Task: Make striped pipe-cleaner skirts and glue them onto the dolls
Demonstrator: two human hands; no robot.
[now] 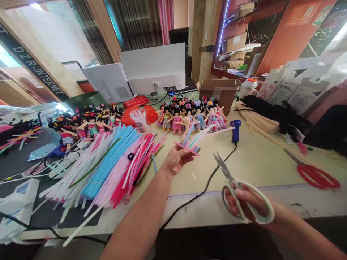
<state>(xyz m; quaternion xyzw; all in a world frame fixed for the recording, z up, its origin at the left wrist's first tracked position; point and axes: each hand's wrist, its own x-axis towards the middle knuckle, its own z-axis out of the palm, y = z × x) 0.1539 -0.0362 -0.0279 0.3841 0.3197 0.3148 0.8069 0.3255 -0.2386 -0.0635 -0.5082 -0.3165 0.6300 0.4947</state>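
Fuzzy-stem piece (193, 147) pinched at frame centre by fingers of the left hand (176, 158), presumably so its strands are left free. Scissors (223, 167), lower right, gripped through the handle loops by fingers of the right hand (248, 200), presumably for blade control.

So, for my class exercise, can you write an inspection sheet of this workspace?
Surface: pale tabletop, ruler strip along its near side.
Job's things: pastel fuzzy-stem piece; white-handled scissors.
Clutter: fuzzy stems heaped at left; dolls grouped behind; red-handled scissors lying at right.
Grips: left grip holds the pastel fuzzy-stem piece; right grip holds the white-handled scissors, blades slightly parted.
Cables: black cable crosses the tabletop from the blue glue gun to the front edge; more at near left.
Surroundings: monitor and open cardboard box behind; stocked shelves back right.
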